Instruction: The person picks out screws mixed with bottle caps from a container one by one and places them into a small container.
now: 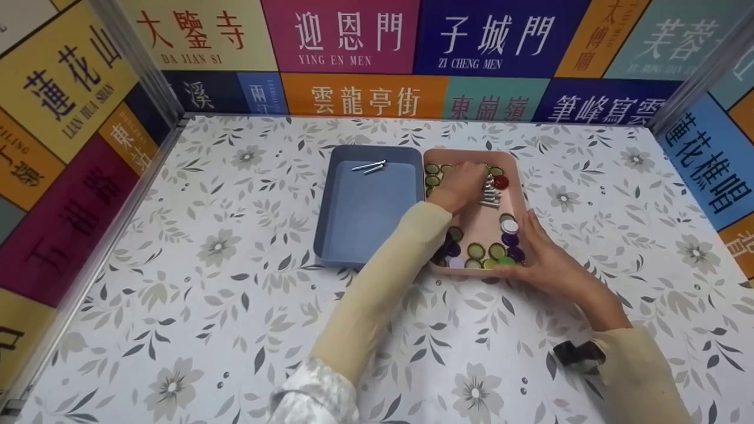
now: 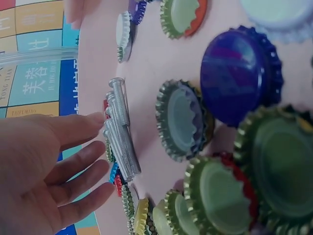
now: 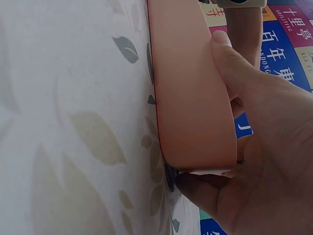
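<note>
In the head view, my left hand (image 1: 468, 182) reaches into the pink tray (image 1: 471, 221), right beside a row of silver screws (image 1: 490, 194). The left wrist view shows the fingers of that left hand (image 2: 54, 169) loosely extended, fingertips right at the screws (image 2: 120, 129), which lie side by side. Bottle caps (image 2: 237, 76) of several colours lie about them in the tray. At the tray's near right corner, my right hand (image 1: 551, 262) holds the outside wall. Up close, the right hand (image 3: 264, 132) spans the corner of the pink tray (image 3: 195, 93) between thumb and fingers.
A blue tray (image 1: 368, 224) stands against the pink tray's left side, with a few silver screws (image 1: 369, 167) near its back. Both trays rest on a flowered tabletop (image 1: 194, 282). Printed panels (image 1: 353, 35) wall in the back and sides.
</note>
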The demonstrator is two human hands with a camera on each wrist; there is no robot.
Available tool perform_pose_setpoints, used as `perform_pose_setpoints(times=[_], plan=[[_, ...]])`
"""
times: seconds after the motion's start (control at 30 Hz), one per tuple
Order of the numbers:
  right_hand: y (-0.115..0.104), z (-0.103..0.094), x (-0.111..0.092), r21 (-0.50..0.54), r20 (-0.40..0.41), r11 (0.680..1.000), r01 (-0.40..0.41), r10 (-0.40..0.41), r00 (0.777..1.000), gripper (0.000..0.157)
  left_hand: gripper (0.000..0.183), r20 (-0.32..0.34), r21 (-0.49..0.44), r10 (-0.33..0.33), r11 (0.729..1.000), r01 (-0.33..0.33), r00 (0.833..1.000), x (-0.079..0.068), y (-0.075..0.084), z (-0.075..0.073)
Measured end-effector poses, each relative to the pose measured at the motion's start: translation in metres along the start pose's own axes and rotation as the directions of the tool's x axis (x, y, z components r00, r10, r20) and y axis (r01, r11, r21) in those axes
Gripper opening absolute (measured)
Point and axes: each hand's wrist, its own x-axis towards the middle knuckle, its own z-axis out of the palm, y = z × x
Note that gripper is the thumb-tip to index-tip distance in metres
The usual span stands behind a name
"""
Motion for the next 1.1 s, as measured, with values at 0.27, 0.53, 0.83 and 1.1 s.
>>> perform_pose_setpoints(times=[0.27,0.53,0.83,1.1], plan=[[0.001,0.001,0.0,-0.023,-0.011,1.0,0.016,-0.016,1.0,0.126,0.027,0.051,0.071,0.038,0.997,-0.041,0.998,-0.002,-0.001,0.001],[0.001,0.0,0.001,-0.028,0.0,1.0,-0.001,0.001,1.0,0.127,0.03,0.102,0.062,0.028,0.997,-0.035,0.994,0.003,-0.001,0.001],[0.002,0.0,0.0,-0.023,0.002,1.0,0.005,-0.005,1.0,0.127,0.029,0.1,0.138,0.081,0.986,-0.095,0.992,0.008,0.007,0.01],[0.002,0.001,0.0,0.001,0.002,1.0,0.015,-0.015,1.0,0.127,0.026,0.054,0.108,0.08,0.991,-0.085,0.995,0.008,0.001,0.014]])
